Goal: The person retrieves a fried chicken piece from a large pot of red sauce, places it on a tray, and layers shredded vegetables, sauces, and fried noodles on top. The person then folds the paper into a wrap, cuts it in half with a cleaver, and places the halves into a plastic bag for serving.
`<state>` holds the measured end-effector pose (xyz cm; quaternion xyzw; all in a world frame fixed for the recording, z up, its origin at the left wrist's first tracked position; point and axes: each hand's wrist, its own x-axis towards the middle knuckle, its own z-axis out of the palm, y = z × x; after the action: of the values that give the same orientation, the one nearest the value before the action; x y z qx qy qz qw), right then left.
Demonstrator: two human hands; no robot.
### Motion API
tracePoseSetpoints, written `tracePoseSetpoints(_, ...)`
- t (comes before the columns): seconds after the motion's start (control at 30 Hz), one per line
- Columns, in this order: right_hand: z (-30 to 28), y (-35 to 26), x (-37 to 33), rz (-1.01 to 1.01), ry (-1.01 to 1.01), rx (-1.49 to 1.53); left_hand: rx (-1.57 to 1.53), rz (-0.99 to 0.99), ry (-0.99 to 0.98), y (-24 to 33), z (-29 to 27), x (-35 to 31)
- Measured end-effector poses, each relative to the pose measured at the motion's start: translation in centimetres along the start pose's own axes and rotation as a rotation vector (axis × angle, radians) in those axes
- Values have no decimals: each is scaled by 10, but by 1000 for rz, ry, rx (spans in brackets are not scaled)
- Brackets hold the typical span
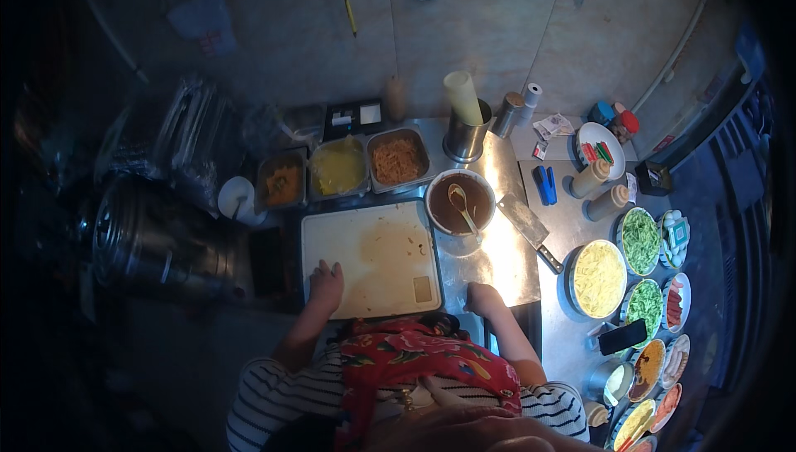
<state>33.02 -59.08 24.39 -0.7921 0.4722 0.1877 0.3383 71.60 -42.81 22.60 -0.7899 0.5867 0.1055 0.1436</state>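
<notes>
My left hand [326, 284] rests at the front left of a white cutting board [332, 240], fingers stretched out and somewhat apart, holding nothing. The board has brown wet stains and a few dark crumbs. My right hand [486, 299] is at the counter's front edge, right of the board, with its fingers curled in; whatever it grips is hidden. Behind it sits a bowl of brown sauce [440, 218] with a gold-coloured ladle [459, 198] leaning in it. A cleaver [524, 223] lies to the right of the bowl, its dark handle toward me.
Behind the board stand metal pans of shredded orange food [397, 160], yellow food [338, 167] and orange pieces [283, 183]. At right are a bowl of pale shreds [598, 279], green shreds [641, 241], squeeze bottles [590, 178] and a phone [622, 337]. A large metal pot [153, 232] stands left.
</notes>
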Motion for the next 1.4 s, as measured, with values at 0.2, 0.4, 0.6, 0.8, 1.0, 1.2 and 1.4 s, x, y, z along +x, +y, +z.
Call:
tracePoseSetpoints(0.2, 4, 3, 2, 11, 36, 15, 4, 1, -16, 1, -1, -1)
tracePoseSetpoints(0.4, 1, 2, 1, 5, -2, 13, -36, 18, 67, 1, 2, -3)
tracePoseSetpoints(0.6, 1, 1, 1, 24, 13, 5, 31, 16, 54, -2, 12, 2)
tracePoseSetpoints(0.8, 1, 2, 1, 23, -7, 27, 60, 11, 69, -1, 10, -1)
tracePoseSetpoints(1.0, 0, 0, -1, 15, -11, 8, 68, 7, 18, -1, 2, -3)
tracePoseSetpoints(1.2, -1, -2, -3, 32, -19, 40, 25, 10, -3, 2, -3, -7)
tracePoseSetpoints(1.4, 3, 0, -3, 28, 15, 18, 2, 7, 68, 2, -2, -9)
